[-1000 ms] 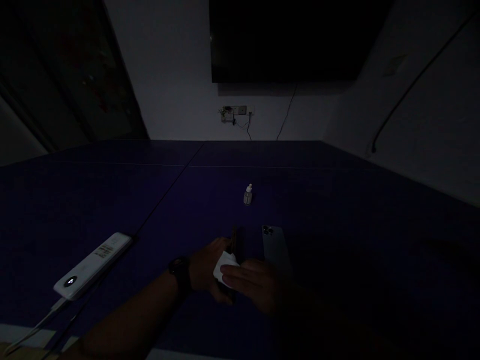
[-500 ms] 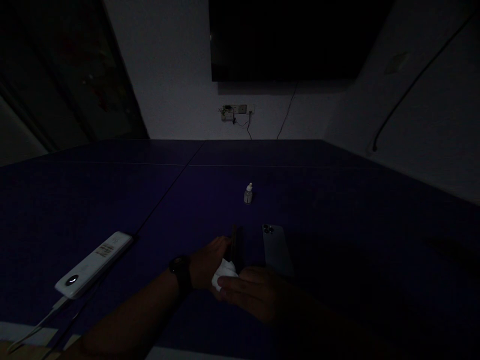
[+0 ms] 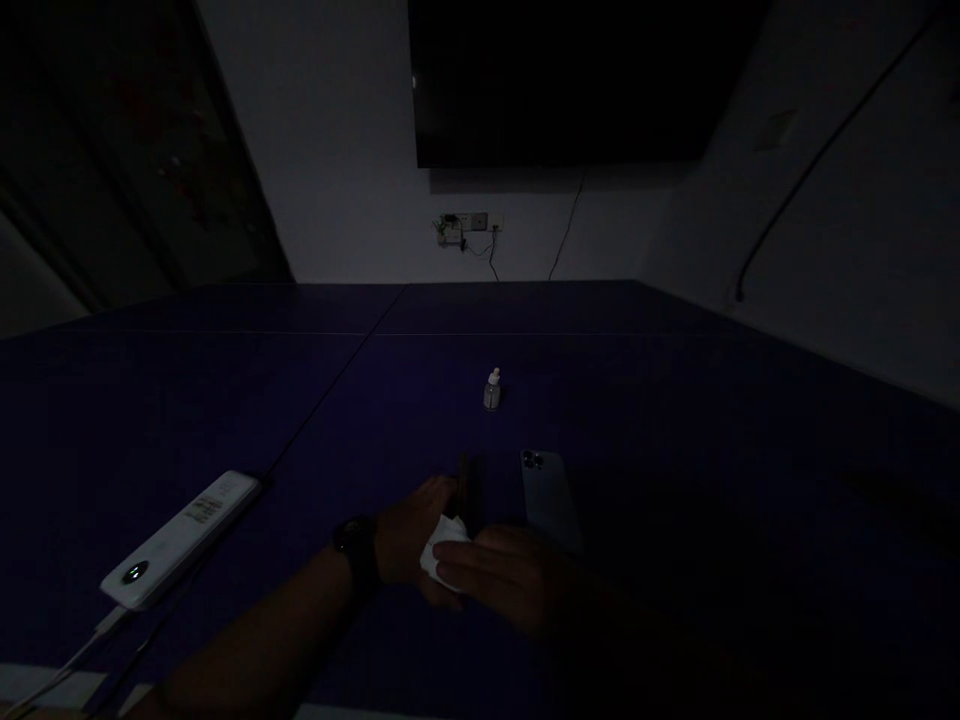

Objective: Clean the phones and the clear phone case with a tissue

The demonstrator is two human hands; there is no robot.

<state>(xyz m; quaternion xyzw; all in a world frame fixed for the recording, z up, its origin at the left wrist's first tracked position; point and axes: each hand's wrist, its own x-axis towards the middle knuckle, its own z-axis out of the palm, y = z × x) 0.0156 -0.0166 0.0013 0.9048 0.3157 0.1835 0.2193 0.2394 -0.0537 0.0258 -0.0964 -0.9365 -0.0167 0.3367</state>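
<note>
Dim light leaves much of the hands in shadow. My left hand (image 3: 415, 525), with a dark watch (image 3: 357, 545) on its wrist, is closed on a thin dark slab (image 3: 463, 484) that stands edge-on to me. My right hand (image 3: 502, 575) pinches a crumpled white tissue (image 3: 445, 545) close against the near end of the slab; how much they touch is hidden. Right of the slab, a phone (image 3: 551, 500) lies with its camera lenses facing up. Beyond both hands stands a small clear bottle (image 3: 492, 392) with a white cap.
A white power bank (image 3: 184, 538) with a plugged-in white cable (image 3: 79, 655) lies to the left on the dark blue table (image 3: 360, 400). A seam runs across the tabletop. At the back, a wall carries sockets (image 3: 472, 222) with wires and a large dark screen (image 3: 562, 80).
The view has shifted slightly. My right hand and the tissue have moved a little against the slab, while my left hand keeps its hold. The bottle, phone and power bank stay put.
</note>
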